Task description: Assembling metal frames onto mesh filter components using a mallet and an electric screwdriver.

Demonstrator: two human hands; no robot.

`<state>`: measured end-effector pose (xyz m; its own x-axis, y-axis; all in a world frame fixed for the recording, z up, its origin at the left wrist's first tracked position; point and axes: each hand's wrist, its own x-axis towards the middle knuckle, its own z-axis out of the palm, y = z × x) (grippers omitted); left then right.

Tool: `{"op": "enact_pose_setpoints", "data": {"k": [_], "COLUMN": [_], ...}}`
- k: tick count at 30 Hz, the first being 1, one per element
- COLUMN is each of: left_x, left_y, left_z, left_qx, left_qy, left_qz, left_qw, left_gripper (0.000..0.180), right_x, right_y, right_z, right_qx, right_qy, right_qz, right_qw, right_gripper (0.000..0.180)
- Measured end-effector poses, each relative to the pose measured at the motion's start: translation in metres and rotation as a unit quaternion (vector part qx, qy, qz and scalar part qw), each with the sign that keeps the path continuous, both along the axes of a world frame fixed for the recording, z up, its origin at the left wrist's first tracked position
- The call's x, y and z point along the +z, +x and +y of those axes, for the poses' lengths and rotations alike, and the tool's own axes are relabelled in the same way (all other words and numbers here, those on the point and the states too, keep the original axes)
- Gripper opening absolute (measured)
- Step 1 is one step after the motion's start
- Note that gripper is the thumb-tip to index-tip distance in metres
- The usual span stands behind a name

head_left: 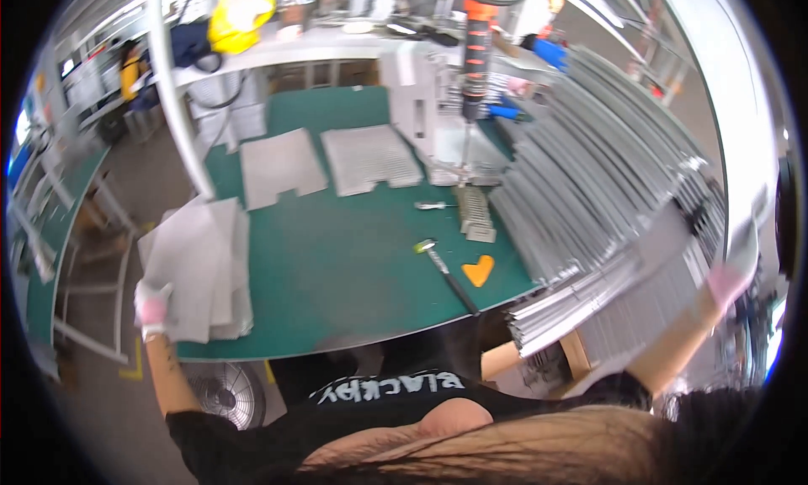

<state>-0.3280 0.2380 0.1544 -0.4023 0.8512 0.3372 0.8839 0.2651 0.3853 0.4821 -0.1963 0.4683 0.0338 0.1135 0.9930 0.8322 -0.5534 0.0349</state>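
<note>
My left hand (152, 305), in a white and pink glove, grips the left edge of a loose stack of flat grey sheets (198, 262) at the table's left front corner. Its thumb lies toward the sheets; some fingers are hidden. Far out to the right is my gloved right hand (730, 281), smeared by motion, at the lower end of a tall white panel (741, 90). Whether it grips that panel cannot be made out. Nearer the middle, a long row of thin grey metal panels (589, 165) leans at the table's right side.
Two notched grey sheets (284, 167) lie toward the back of the green table (328, 258). A hammer (446, 275), an orange-yellow angled piece (478, 270) and a small screwdriver (433, 206) lie to the right. An orange and black power driver (477, 52) hangs above small metal strips (475, 214).
</note>
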Motion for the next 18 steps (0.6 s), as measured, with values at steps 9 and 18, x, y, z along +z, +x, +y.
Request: {"op": "enact_pose_setpoints", "data": {"k": [9, 18], "left_x": [-0.054, -0.005], "left_y": [-0.044, 0.069], "left_z": [0.062, -0.016], "left_qx": [-0.038, -0.042], "left_qy": [0.013, -0.08], "left_qz": [-0.242, 0.132], "left_qw": [0.969, 0.987], "left_gripper": [0.073, 0.082], "right_x": [0.154, 0.102], "right_y": [0.168, 0.127], "right_z": [0.01, 0.07], "right_qx": [0.59, -0.092], "right_qy": [0.236, -0.203], "right_qz": [0.4, 0.319], "right_qw": [0.66, 0.921], "right_gripper": [0.029, 0.044]}}
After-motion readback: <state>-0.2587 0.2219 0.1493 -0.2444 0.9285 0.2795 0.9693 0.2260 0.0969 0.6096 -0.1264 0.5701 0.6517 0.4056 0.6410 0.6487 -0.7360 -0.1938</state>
